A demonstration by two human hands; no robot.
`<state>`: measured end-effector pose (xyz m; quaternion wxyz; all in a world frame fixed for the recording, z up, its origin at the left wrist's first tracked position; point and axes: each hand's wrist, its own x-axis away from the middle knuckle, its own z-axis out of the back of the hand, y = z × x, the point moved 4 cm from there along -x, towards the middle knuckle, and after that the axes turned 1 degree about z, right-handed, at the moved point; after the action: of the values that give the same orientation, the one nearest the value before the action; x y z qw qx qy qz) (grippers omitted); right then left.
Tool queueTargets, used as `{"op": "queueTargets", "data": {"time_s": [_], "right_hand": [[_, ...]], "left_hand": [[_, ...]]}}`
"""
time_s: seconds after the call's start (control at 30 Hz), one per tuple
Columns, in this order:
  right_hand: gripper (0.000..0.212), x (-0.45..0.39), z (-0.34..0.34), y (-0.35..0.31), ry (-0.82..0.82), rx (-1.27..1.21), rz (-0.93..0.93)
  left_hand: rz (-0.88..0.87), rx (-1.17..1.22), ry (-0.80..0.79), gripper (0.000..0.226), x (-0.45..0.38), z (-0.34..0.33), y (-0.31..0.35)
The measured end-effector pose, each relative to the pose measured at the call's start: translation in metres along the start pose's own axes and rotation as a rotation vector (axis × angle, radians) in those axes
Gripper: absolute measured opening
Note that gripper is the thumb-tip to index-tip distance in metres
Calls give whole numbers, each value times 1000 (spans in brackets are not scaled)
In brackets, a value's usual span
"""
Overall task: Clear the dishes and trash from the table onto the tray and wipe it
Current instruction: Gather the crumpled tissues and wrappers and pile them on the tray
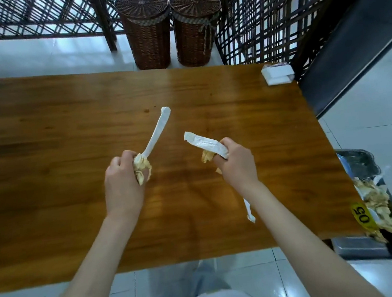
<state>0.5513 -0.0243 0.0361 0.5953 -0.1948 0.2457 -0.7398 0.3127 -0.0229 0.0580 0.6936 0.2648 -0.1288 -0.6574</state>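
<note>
The brown wooden table [65, 139] carries almost no dishes or trash now; near its far right corner only a white paper napkin pack [277, 74] stands, and a yellow round number tag [362, 214] sits at the near right corner. Above the middle of the table, the left hand [122, 179] has its fingers curled around a crumpled yellowish paper napkin [142, 168] and a long white paper wrapper [158, 130] which points to the far edge; the right hand [236, 165] grips another crumpled yellowish napkin [207, 156] together with a flat white wrapper [204, 143]. The metal tray [365, 246] waits beside the right edge, lower than the table, already holding a heap of crumpled napkins [379, 204]. I judge the clearing nearly finished; these last pieces must go to the tray, and the wiping is left.
</note>
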Motion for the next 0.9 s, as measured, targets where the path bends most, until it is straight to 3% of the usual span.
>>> {"op": "queueTargets", "data": {"time_s": [0.47,0.9], "right_hand": [[25,160,40,15,126,24,-59],[18,282,144,137,276,44,-361]], "left_hand": [[-157,37,-48,29,120,43,13],[-390,122,-235,28,221,1,139]]}}
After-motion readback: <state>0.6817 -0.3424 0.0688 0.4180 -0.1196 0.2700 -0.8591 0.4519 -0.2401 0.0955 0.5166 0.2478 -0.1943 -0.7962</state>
